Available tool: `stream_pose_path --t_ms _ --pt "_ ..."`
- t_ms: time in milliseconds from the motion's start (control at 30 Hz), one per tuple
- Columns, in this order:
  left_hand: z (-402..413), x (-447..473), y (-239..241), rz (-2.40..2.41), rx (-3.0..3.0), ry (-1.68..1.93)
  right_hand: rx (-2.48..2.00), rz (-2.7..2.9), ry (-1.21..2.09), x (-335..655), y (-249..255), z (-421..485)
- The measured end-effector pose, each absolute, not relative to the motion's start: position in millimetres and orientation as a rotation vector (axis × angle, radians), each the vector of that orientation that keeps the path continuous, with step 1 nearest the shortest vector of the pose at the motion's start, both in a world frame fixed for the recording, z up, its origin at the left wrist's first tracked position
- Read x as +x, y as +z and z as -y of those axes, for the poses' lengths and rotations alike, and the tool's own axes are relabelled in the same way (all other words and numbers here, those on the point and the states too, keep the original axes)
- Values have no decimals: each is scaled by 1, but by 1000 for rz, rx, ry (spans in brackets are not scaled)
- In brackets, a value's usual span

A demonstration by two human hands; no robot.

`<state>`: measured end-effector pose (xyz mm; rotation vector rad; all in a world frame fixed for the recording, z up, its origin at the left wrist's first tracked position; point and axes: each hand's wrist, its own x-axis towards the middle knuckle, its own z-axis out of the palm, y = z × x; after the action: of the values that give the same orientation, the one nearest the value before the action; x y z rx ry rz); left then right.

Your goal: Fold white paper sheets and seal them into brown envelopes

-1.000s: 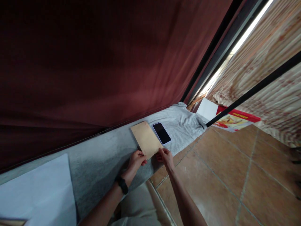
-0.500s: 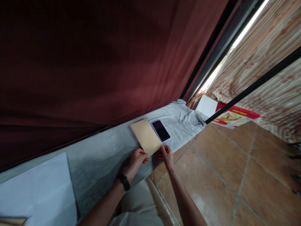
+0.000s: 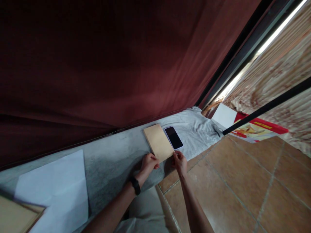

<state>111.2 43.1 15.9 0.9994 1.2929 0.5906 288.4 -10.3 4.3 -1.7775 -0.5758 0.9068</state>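
Note:
A flat tan kraft-paper piece (image 3: 159,142), possibly an envelope or a thin booklet, lies at a slant on the grey cloth (image 3: 109,161). Its near left corner is pinched by my left hand (image 3: 148,163), which has a black band at the wrist. At the near right corner, the fingers of my right hand (image 3: 180,161) are closed on the same piece. Close along its right side is a phone (image 3: 174,138) with a dark screen and a pale rim. My fingers cover both near corners.
White paper (image 3: 60,187) lies on the cloth at left, partly under a tan stack (image 3: 14,215). A dark red curtain (image 3: 109,81) hangs behind. At right are a black pole (image 3: 264,108), a printed red and white box (image 3: 257,127) and the tiled floor (image 3: 230,181).
The view has shifted left, so more of the tan stack shows. Both hands keep their grip on the kraft-paper piece, which looks nearly unmoved beside the phone.

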Motion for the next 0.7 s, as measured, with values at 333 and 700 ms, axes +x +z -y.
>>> stream_pose_path --t_ms 333,700 --pt "-43 110 11 -1325 1081 555 -1813 616 901 289 2 7" --pt "-73 95 16 -1524 1471 839 -1799 623 901 288 3 9"
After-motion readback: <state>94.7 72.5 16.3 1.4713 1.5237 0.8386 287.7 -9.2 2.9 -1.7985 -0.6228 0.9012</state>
